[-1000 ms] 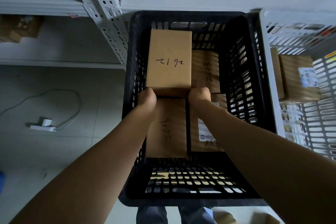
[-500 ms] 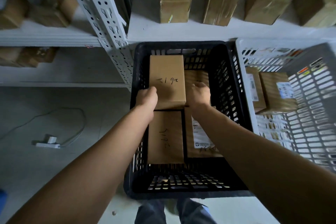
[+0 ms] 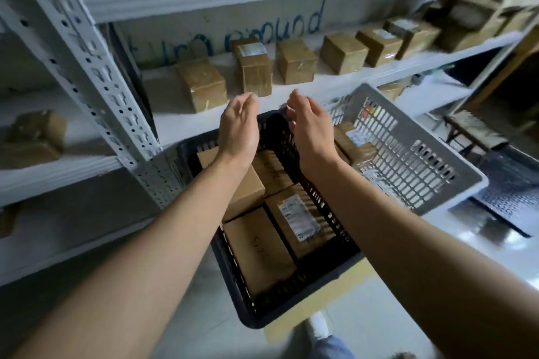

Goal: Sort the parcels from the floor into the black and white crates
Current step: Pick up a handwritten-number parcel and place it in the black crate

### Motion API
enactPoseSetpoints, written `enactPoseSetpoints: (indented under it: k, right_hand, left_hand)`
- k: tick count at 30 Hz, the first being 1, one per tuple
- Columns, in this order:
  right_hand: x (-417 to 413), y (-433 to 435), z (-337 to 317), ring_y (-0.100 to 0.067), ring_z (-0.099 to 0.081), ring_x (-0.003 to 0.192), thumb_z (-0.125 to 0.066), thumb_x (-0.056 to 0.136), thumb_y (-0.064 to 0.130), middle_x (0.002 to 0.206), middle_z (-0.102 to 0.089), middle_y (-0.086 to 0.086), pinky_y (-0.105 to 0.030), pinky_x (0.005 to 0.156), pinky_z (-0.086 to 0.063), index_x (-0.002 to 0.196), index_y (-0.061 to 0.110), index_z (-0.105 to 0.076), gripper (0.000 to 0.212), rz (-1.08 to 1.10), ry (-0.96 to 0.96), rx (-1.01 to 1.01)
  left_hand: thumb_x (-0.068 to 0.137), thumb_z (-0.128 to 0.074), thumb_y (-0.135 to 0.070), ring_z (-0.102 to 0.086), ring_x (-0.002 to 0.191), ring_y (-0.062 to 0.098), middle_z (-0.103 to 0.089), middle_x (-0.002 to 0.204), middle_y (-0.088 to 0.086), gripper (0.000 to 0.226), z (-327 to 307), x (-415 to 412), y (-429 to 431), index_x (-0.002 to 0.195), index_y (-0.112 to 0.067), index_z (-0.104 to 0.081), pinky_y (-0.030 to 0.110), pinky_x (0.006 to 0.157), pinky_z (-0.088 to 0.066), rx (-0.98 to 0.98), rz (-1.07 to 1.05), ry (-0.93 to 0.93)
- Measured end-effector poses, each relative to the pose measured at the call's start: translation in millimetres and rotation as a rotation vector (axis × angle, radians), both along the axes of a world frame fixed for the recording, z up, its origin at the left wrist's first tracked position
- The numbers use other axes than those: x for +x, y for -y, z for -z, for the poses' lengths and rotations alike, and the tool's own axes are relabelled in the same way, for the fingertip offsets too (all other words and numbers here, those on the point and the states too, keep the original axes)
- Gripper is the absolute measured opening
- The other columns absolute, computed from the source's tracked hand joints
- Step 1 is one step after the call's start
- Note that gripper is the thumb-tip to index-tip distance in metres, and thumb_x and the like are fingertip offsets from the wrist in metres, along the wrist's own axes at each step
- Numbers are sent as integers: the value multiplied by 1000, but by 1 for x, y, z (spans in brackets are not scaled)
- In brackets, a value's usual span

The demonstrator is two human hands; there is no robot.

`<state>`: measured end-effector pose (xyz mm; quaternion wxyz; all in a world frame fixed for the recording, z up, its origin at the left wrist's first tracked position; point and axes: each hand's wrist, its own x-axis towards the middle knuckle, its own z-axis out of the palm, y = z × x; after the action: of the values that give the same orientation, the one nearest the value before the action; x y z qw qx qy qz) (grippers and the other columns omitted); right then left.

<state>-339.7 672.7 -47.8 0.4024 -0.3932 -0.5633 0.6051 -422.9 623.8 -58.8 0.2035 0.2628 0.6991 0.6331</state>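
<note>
— Where do our parcels stand?

— Several lie flat in the black crate [image 3: 256, 319], packed edge to edge. A plain parcel [image 3: 256, 251] is nearest us, a labelled parcel [image 3: 297, 218] is just beside it, and more lie behind. The white crate [image 3: 408, 166] sits just beside it on the right and holds a few too. We see no parcel on the floor in this view.

— And our hands?

— Both are empty. Our left hand [image 3: 239, 128] and right hand [image 3: 309, 131] hover above the far end of the black crate, palms facing, fingers loosely curved and gripping nothing.

— So what is the step in hand?

— We judge it is fetching another parcel. We should lift clear of the rim and turn toward the floor. Then we take the next box by two opposite sides, read its marking, and lay it flat so the layer lies level.

— What hems us in?

— The shelf upright [image 3: 87, 67] stands close on the left. The shelf [image 3: 175, 125] with its row of boxes [image 3: 204, 84] lies just beyond our fingertips. Our shoe [image 3: 318, 326] sits by the crate's near corner. Open room lies upward and back toward us.
</note>
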Motion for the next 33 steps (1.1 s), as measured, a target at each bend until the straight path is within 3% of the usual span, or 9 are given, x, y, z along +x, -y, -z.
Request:
enactPoseSetpoints:
  k: [4,7,11,14,17,23,27,30,33]
  right_hand:
    - [37,43,-30,-20,-58,110,-46,100,29,103,-65,4,-36,96,-46,81,24,-60,24,135,-132,56]
    - [74,70,-43,-14,-59,111,-45,100,29,104,-65,4,-26,96,-46,105,18,-62,21,245,-188,99]
    - [145,104,-53,2,-61,92,-45,100,23,100,-64,8,-12,80,-49,108,16,-61,19,429,-193,158]
    - [206,133,-55,-2,-61,94,-44,100,23,104,-64,0,-14,83,-49,114,7,-60,27,603,-124,198]
    - [265,171,-54,7,-62,82,-42,101,22,90,-65,10,-11,76,-48,98,20,-61,19,783,-52,208]
    - [364,255,-47,-2,-57,104,-43,100,26,103,-60,15,-26,103,-42,106,26,-57,15,1077,72,195]
    - [403,301,-43,1,-55,109,-45,99,30,112,-57,13,-16,96,-43,132,10,-50,40,1184,108,187]
    - [422,328,-42,3,-55,106,-44,99,32,111,-57,15,-10,84,-44,134,11,-49,41,1205,131,193]
    - [437,349,-42,-1,-55,108,-45,99,33,112,-58,12,-14,89,-43,132,12,-51,40,1207,106,198]
  left_hand:
    - [102,-41,-30,-58,107,5,-62,115,-1,29,-30,29,25,119,-13,-59,16,87,-43,150,257,-63]
    - [104,-36,-24,-57,92,-12,-61,103,-9,21,-51,66,43,104,-23,-57,8,80,-43,249,468,-57]
    - [104,-32,-23,-60,96,-6,-62,104,-3,31,-60,122,58,114,-7,-57,14,86,-49,339,712,-84]
    - [99,-34,-32,-60,100,-2,-62,107,-1,35,-61,177,68,117,-11,-55,14,88,-46,357,894,12]
    - [92,-37,-38,-61,97,0,-62,101,-6,29,-57,236,85,108,-22,-55,13,85,-44,339,1097,104]
    - [87,-40,-40,-57,108,4,-60,110,-4,46,-48,333,131,121,-12,-53,12,93,-44,299,1391,235]
    - [91,-40,-36,-58,105,-2,-61,108,-5,46,-50,378,163,124,-6,-51,10,94,-44,284,1506,257]
    - [101,-38,-26,-58,100,-6,-61,108,-4,38,-52,401,186,126,-1,-50,4,86,-43,282,1527,241]
    - [102,-36,-24,-58,101,-4,-60,109,-2,36,-54,414,209,126,0,-50,3,84,-43,272,1524,210]
